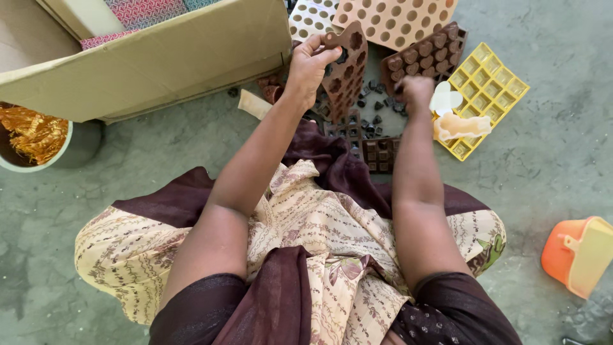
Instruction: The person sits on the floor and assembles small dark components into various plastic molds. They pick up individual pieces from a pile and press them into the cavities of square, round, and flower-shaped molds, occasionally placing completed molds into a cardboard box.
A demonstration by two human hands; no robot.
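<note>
Left hand at twelve o'clock, fingers pinched shut on brown flexible mould, lifted and bent on edge. Right hand at one o'clock, curled down among loose chocolate pieces; grip not visible, cannot tell. Risk, likely: mould flexing too hard, pieces scattering onto bare floor. Rough grey concrete floor; yellow grid mould at two, cardboard box at eleven, orange container at four.

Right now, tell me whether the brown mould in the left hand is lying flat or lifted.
Lifted: the left hand grips the brown mould by its top edge, tilted above the floor.
</note>
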